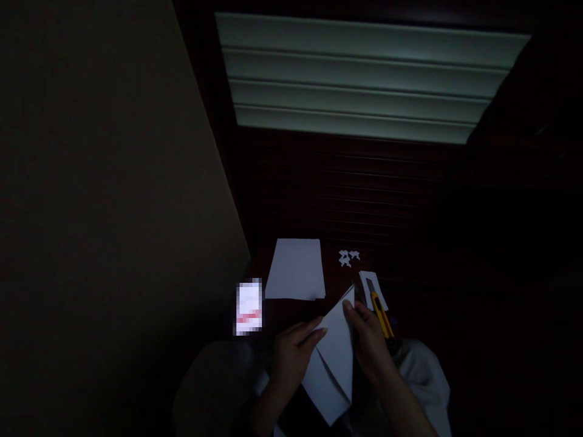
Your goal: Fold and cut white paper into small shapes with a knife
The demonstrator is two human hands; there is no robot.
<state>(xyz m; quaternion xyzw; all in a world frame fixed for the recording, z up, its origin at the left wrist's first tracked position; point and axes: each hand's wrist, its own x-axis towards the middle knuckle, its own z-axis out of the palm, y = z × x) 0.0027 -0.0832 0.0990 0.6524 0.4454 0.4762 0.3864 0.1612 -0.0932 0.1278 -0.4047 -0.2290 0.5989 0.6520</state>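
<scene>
I hold a folded white paper sheet (336, 358) over my lap in a dark room. My left hand (294, 355) grips its left edge, fingers curled with the fingertips pressed on the fold. My right hand (370, 346) pinches the right edge near the upper tip, fingers closed on the sheet. The paper is creased into a pointed, kite-like shape.
A dark table holds a stack of white sheets (296, 269), small cut paper bits (347, 257), a yellow utility knife (381, 312) lying on a paper scrap (367, 281), and a lit pixelated screen (249, 307). A pale wall stands left; window blinds (364, 79) hang behind.
</scene>
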